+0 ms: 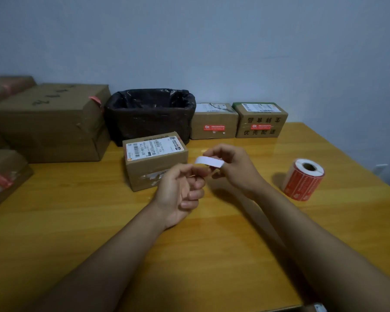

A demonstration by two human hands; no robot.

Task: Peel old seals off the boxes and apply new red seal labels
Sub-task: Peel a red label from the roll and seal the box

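Both hands [180, 190] on curled white strip [208, 160]

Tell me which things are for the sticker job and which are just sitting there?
For the job: white label strip pinched by left hand and right hand; front box; red label roll; bin.
Just sitting: big boxes, wall.

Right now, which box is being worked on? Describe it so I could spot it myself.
Start at the black-lined bin against the wall on the yellow wooden table. Just in front of it stands a small cardboard box, nearest the two hands. Unlike the two small boxes right of the bin, its front bears torn white residue, not a red seal.
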